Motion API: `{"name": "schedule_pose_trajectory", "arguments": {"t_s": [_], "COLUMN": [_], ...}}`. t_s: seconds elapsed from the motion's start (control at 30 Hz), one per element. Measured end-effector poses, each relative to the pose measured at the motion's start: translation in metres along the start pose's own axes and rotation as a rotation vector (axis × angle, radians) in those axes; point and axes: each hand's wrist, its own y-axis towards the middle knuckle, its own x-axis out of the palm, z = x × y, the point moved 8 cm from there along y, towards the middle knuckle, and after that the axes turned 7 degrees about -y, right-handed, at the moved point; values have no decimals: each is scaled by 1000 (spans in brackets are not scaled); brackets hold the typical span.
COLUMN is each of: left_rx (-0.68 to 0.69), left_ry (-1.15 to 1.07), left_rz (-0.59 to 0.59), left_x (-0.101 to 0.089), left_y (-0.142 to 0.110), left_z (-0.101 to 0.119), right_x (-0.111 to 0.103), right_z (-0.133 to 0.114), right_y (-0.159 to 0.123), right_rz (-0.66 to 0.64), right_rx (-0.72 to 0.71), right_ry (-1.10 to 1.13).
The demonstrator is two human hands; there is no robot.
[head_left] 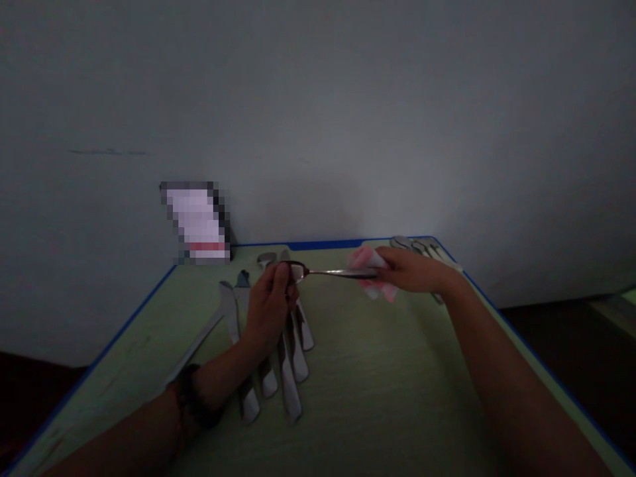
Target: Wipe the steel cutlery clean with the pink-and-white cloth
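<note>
Between my hands a metal spoon (334, 272) is held level above the table. My left hand (272, 301) is closed on its bowl end, with the thumb on top and part of the bowl hidden. My right hand (415, 268) grips the handle end through a pink and white cloth (371, 260). Below my left hand several pieces of cutlery (288, 391) lie fanned out, handles toward me; knife blades show at the left, and my hand and forearm hide some of them.
More cutlery (403, 243) lies at the table's far right corner, partly behind my right hand. A blurred-out upright panel (196, 218) leans on the wall (318, 119) at the back left. The green table (368, 391) has a blue edge.
</note>
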Motion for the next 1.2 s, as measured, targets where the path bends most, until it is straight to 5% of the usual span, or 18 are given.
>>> {"name": "schedule_pose_trajectory", "arguments": {"t_s": [0.23, 0.53, 0.7, 0.83, 1.07, 1.2], "left_rx": [19, 86, 102, 107, -10, -37], "left_ry": [98, 303, 286, 263, -124, -153], "left_rz": [-40, -49, -64, -197, -223, -198], "left_x": [3, 3, 6, 20, 27, 24], "left_y": [-3, -4, -7, -14, -18, -16], "left_z": [1, 6, 10, 11, 1, 1], "right_x": [-1, 53, 51, 47, 46, 33], "right_z": [-14, -30, -36, -41, -38, -28], "right_y": [0, 3, 10, 14, 18, 24], "right_rz": [-12, -384, -266, -203, -138, 105], "right_rx": [1, -73, -103, -102, -85, -29], "right_ry": [149, 60, -17, -44, 22, 165]}}
